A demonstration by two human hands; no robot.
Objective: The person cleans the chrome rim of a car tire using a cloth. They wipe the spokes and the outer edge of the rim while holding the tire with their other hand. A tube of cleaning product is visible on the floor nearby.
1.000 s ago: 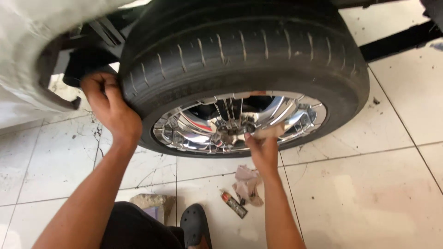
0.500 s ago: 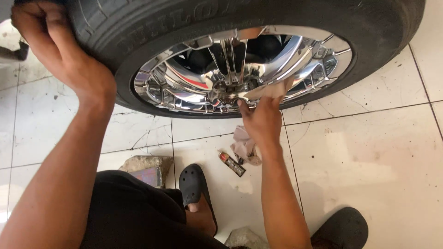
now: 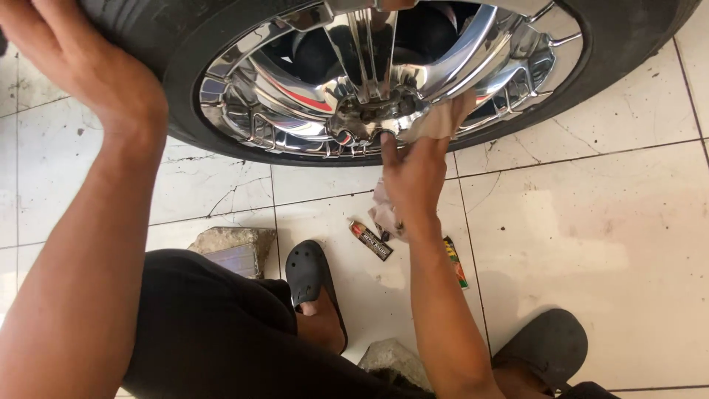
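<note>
The right hand [image 3: 415, 174] is pressing a small pale crumpled cloth [image 3: 442, 118] against the shiny chrome spoked wheel rim [image 3: 384, 81], close to the hub, with the fingers closed around the cloth and pinching it against the metal. The left hand [image 3: 88, 63] is lying flat on the black rubber tyre [image 3: 177, 96] at its outer edge, fingers spread and only resting, gripping nothing. To do this wiping well, I judge that the cloth should be kept bunched tight under the fingertips and worked into the narrow gaps between the spokes, while the other hand is bracing the tyre so the wheel is not turning.

The wheel is hanging just above a floor of large white glazed tiles [image 3: 591, 244], cracked and smudged near the tyre. Two small dark squeezed tubes [image 3: 371, 239] are lying on the tiles just beside the right wrist, along with a second pale rag [image 3: 385, 216]. The person is crouching in dark shorts [image 3: 207, 332] and black rubber clogs [image 3: 310, 277], with grey stone blocks [image 3: 229, 247] lying near the feet
</note>
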